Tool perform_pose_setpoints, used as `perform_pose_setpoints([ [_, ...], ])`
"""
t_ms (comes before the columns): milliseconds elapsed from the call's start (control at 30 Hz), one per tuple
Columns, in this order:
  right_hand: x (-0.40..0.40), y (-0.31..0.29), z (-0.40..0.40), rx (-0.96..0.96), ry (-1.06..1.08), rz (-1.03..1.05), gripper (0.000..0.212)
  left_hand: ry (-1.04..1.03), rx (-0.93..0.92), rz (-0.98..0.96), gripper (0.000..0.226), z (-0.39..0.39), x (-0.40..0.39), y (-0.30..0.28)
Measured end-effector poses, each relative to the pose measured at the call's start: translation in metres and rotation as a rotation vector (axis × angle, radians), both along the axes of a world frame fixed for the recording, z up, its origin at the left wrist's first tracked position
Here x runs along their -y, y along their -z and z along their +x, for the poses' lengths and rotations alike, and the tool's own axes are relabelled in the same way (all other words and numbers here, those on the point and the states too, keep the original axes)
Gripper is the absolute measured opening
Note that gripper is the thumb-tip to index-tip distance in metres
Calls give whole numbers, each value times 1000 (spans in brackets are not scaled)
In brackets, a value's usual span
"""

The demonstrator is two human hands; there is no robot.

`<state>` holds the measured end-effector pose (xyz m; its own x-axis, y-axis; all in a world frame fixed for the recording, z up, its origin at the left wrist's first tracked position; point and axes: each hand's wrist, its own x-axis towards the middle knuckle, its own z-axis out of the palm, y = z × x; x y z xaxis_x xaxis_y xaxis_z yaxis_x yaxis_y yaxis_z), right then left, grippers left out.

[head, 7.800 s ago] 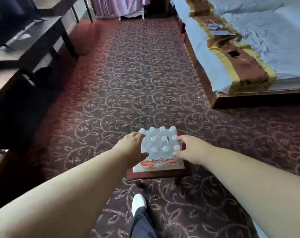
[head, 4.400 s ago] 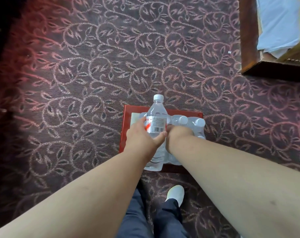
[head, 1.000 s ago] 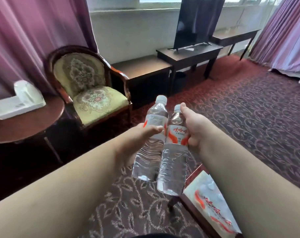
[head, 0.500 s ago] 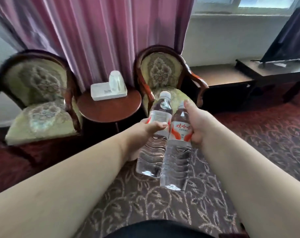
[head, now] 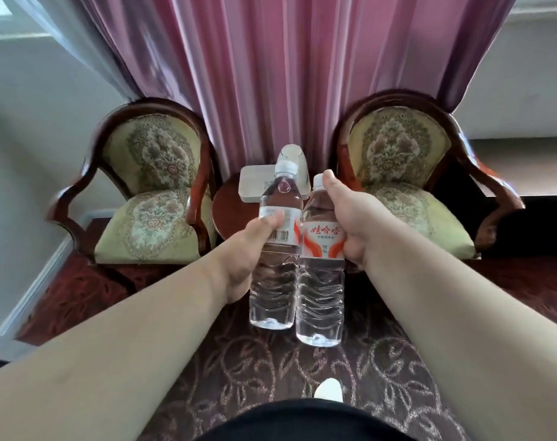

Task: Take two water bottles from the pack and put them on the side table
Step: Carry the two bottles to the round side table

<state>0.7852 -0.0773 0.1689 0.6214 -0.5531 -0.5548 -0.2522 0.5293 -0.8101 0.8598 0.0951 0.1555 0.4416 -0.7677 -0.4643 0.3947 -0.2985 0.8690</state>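
1. A person carries 2 bottles toward a small round table (head: 226, 214) set between 2 armchairs, in front of a pink curtain (head: 271, 74). The left hand (head: 243, 249) is closed around the left bottle (head: 275, 272) at its label; the right hand (head: 350, 224) is closed around the right bottle (head: 320, 281), thumb up by the cap.

2. Both bottles hang upright in the air over the carpet (head: 302, 370), short of the table, pressed side by side and touching. Neither has been set down yet.

3. A white tray (head: 253, 186) with an upturned cup (head: 294, 157) on it fills the back of the tabletop. Only part of the bare wood shows behind the bottles, so the free space looks tight. A bottle lowered too far back could knock the tray or topple the cup.

4. The table edge is mostly hidden by the bottles and hands. A bottle set down by guesswork could land half off the rim and fall to the carpet.

5. The bottles touch, so releasing 1 while the other moves could nudge it over. Thin, ribbed plastic likely flexes under a squeeze, so a slack grip could let a full bottle slip.

6. The left chair (head: 156, 192) and right chair (head: 407, 186) flank the table closely; a forearm swung wide could catch a wooden armrest and jolt the load.
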Motion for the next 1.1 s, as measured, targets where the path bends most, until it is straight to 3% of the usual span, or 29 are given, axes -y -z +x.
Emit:
perform_pose_setpoints([
  [233, 62, -6, 95, 11, -154, 29, 56, -100, 140, -97, 31, 82, 54, 1],
  [400, 93, 7, 145, 14, -213, -28, 56, -111, 215, -3, 68, 138, 83, 8],
  [533, 113, 25, 179, 103, -209, -132, 45, -10, 345, 68, 66, 192, 110, 17],
  [633, 127, 41, 213, 137, -190, -225, 31, 95, 413, 84, 46, 238, 125, 29],
  [733, 136, 59, 250, 145, -208, -287, 20, 166, 458, 61, 43, 277, 138, 45],
  [900, 144, 88, 306, 25, -165, -387, 24, 261, 522, 40, 50, 351, 163, 82],
  [1000, 148, 118, 339, -69, -155, -393, 22, 274, 516, 48, 80, 393, 181, 121],
  [1100, 153, 155, 367, -139, -175, -407, 27, 313, 558, 89, 61, 422, 198, 178],
])
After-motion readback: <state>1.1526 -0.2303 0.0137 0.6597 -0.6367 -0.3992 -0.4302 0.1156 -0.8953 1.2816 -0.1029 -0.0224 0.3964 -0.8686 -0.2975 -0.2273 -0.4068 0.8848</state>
